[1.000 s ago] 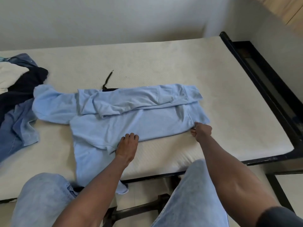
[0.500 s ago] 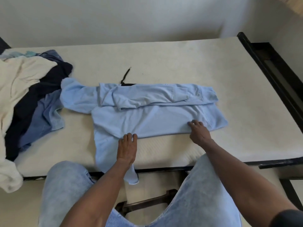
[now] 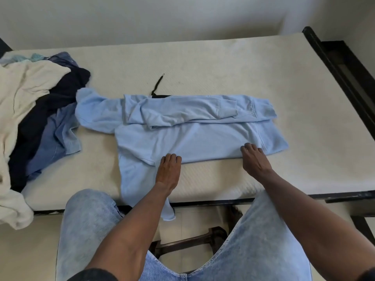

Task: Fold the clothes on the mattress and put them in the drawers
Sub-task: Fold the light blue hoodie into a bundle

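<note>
Head view: light-blue sweatshirt [image 3: 192, 136] lies mid-mattress [image 3: 223, 61]; unfolded pile [image 3: 30, 110] at nine o'clock. Left hand [image 3: 168, 171] and right hand [image 3: 254, 161] press its near edge, fingers straight. Recommend tucking the hanging sleeve [image 3: 142, 183] toward twelve o'clock, then smoothing flat.

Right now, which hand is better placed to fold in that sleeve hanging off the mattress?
Probably the left hand. It rests on the light blue sweatshirt right beside the sleeve that hangs over the mattress edge. The right hand presses the hem end, farther away.
</note>
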